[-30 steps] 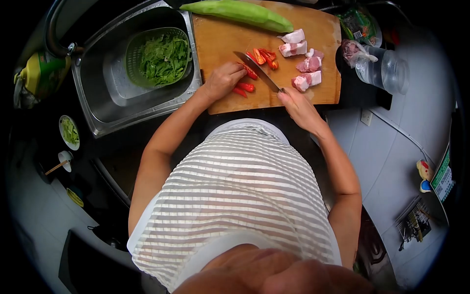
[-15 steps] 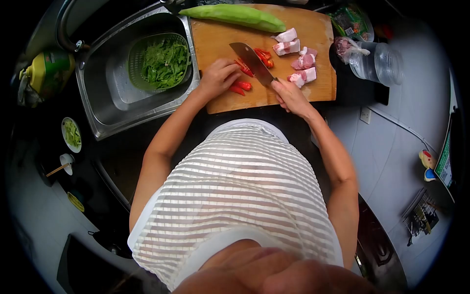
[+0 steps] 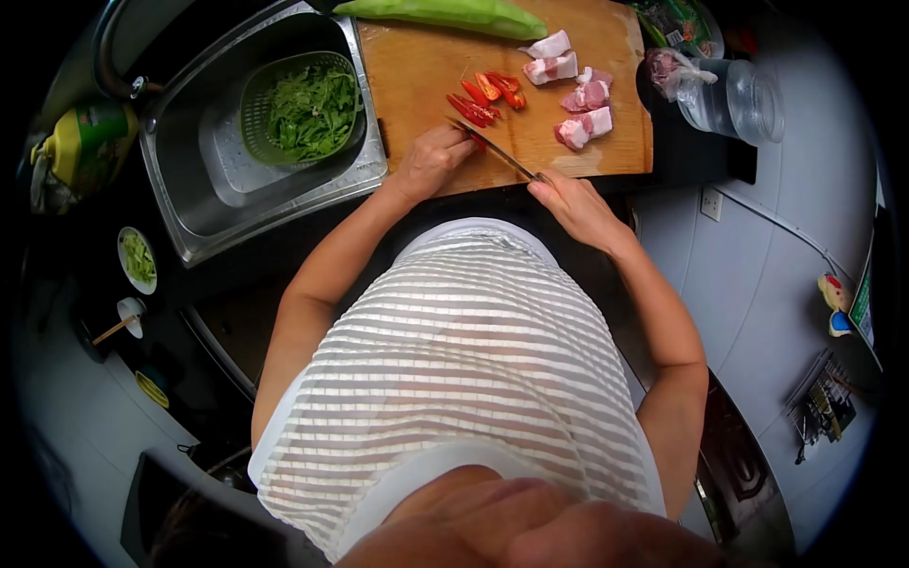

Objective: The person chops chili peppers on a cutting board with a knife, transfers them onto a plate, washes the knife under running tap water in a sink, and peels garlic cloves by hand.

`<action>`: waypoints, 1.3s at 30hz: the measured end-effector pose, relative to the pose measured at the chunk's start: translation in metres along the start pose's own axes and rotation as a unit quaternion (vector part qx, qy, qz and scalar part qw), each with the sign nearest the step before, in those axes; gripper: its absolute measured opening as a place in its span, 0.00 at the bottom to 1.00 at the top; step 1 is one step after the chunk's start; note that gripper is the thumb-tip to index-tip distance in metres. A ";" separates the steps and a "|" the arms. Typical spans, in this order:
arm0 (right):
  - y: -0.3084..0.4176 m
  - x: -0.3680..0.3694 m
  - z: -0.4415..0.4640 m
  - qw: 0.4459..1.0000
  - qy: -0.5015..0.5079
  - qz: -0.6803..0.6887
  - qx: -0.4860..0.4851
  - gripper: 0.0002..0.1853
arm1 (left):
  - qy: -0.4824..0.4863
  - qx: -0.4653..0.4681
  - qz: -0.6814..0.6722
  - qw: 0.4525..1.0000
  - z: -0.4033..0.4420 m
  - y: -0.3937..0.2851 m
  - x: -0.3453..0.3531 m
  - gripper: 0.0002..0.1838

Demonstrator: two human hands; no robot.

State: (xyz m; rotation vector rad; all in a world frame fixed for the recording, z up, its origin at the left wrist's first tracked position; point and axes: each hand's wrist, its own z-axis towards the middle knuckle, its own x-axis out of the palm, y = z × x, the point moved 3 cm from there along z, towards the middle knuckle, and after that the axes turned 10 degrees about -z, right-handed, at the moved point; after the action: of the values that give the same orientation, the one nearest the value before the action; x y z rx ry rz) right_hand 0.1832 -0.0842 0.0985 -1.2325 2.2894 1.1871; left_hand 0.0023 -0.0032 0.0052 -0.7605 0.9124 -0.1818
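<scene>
Knife drawn closer — gripped in right hand; left hand curled over chili.

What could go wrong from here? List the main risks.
The knife in the right hand is right beside the left hand's fingertips, so a slip could cut them.

The raw meat shares the board with the cut chillies; its juices might reach them.

The long green vegetable lies at the far edge and might roll if bumped.
</scene>
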 end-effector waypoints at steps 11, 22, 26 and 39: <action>-0.014 0.003 0.031 0.996 0.004 0.092 -0.012 0.21 | -0.060 -0.020 -0.031 0.998 0.000 0.002 0.004 0.11; 0.000 0.005 0.025 0.995 0.048 0.087 0.024 0.20 | -0.072 -0.016 -0.038 0.997 0.000 0.000 0.002 0.08; 0.003 0.017 0.057 0.997 -0.005 0.071 -0.033 0.22 | -0.069 -0.011 -0.037 0.997 0.002 0.000 0.001 0.08; -0.008 -0.001 0.009 0.991 -0.098 0.085 -0.022 0.19 | -0.131 -0.057 -0.054 0.988 -0.001 -0.010 -0.008 0.08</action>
State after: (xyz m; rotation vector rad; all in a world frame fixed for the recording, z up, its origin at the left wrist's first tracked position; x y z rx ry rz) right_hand 0.1884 -0.0790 0.0890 -0.9044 2.2671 1.3568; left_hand -0.0014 -0.0076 0.0164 -0.9172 0.6367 -0.1233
